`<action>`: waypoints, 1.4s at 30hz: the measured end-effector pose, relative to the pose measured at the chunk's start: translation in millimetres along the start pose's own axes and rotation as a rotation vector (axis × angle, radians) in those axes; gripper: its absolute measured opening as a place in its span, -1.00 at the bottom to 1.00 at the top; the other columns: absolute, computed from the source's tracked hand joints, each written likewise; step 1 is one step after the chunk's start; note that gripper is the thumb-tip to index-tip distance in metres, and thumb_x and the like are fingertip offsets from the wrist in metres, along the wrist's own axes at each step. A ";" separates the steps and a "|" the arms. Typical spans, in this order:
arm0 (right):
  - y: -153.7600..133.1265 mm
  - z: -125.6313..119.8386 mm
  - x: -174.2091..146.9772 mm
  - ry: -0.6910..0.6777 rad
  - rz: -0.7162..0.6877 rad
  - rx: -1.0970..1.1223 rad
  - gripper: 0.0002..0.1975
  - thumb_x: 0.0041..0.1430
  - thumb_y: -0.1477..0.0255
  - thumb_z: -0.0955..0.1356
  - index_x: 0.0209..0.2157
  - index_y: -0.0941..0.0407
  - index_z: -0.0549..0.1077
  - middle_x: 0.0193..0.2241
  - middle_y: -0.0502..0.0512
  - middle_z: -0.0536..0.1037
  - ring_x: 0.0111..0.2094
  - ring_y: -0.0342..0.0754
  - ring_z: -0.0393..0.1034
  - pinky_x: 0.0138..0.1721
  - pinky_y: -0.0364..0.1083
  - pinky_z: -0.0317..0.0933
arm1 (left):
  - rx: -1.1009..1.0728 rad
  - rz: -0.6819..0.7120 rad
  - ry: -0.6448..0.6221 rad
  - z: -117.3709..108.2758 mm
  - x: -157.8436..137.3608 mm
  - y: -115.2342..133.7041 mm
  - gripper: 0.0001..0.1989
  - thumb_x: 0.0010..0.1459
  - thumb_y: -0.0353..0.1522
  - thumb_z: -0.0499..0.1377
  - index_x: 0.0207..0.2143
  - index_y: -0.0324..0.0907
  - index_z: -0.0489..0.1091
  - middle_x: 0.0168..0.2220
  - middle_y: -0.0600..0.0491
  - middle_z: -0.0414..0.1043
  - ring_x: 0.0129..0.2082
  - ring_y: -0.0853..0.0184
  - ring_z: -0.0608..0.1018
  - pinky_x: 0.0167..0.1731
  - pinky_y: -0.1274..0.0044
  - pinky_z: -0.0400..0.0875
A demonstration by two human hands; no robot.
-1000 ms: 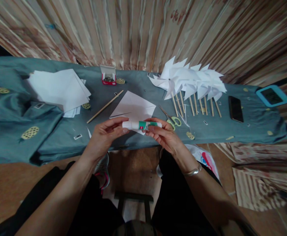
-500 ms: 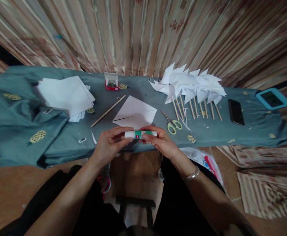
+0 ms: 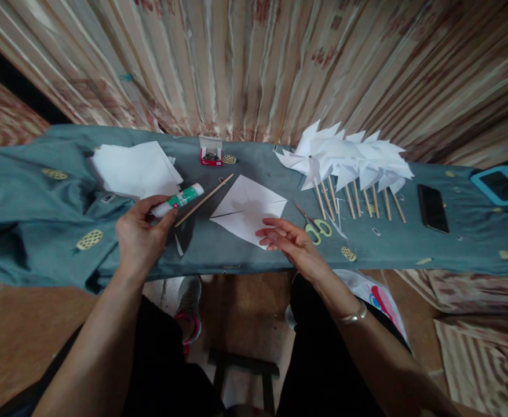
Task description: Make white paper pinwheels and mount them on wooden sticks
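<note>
One glue stick (image 3: 186, 197) is sitting clamped in your left fingers (image 3: 152, 201) while your parted right fingers (image 3: 282, 225) are hanging over the white paper (image 3: 249, 200).

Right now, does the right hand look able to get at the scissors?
Probably yes: the right hand looks empty, and the scissors lie close beside it, with no other object seen on them.

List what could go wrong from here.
1. The left hand holds the glue stick close to the wooden stick; a knock might set that rolling.
2. The right hand is at the slit paper sheet's near corner; a rough tug could tear it along its cuts.
3. The small red box stands open; a bump could spill its small pieces.
</note>
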State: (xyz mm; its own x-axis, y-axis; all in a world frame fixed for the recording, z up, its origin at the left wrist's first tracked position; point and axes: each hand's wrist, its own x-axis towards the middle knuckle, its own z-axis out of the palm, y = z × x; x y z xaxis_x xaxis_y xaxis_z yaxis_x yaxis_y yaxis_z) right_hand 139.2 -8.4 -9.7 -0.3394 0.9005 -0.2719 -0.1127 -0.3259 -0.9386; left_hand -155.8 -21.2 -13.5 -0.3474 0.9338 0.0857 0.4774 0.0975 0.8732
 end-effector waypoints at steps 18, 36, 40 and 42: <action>7.1 -24.4 11.7 0.062 -0.501 -0.903 -0.68 0.27 0.48 0.24 -0.02 -0.01 0.51 0.03 0.10 0.53 0.11 0.04 0.35 0.19 0.14 0.15 | 0.402 0.764 -0.333 63.6 -40.1 19.6 -0.75 0.23 -0.36 0.15 -0.04 -0.13 0.45 -0.01 -0.07 0.49 -0.02 0.11 0.46 -0.05 0.25 0.38; 4.3 -35.6 31.8 -0.145 -0.480 -0.939 -0.55 0.11 0.71 0.22 -0.03 0.08 0.47 0.04 0.16 0.50 0.13 -0.02 0.34 0.20 0.13 0.18 | 0.338 0.829 -0.310 91.6 -26.1 13.3 -0.81 0.22 -0.41 0.19 -0.11 -0.24 0.44 -0.12 -0.07 0.55 -0.08 0.17 0.52 -0.07 0.30 0.47; 3.4 -36.7 34.4 -0.148 -0.443 -0.849 -0.55 0.05 0.69 0.31 -0.04 0.05 0.47 0.03 0.12 0.51 0.12 -0.03 0.35 0.19 0.12 0.20 | 0.332 0.790 -0.303 92.1 -23.4 16.9 -0.85 0.23 -0.45 0.17 -0.14 -0.26 0.45 -0.16 -0.06 0.56 -0.11 0.19 0.54 -0.10 0.31 0.48; 4.9 -33.3 35.5 -0.101 -0.434 -0.795 -0.65 0.09 0.60 0.38 -0.07 0.03 0.49 -0.01 0.11 0.53 0.08 -0.02 0.38 0.15 0.11 0.23 | 0.330 0.778 -0.306 91.9 -22.4 19.1 -0.86 0.22 -0.47 0.17 -0.16 -0.26 0.45 -0.18 -0.06 0.57 -0.14 0.19 0.55 -0.11 0.32 0.48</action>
State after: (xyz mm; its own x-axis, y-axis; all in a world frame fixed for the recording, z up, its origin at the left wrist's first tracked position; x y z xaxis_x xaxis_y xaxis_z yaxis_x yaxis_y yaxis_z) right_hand 157.8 31.6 -31.0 -0.5016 0.8562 0.1238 0.4152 0.3639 -0.8338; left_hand -64.8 -8.6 -42.8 0.3793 0.8231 0.4227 0.7118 -0.5514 0.4350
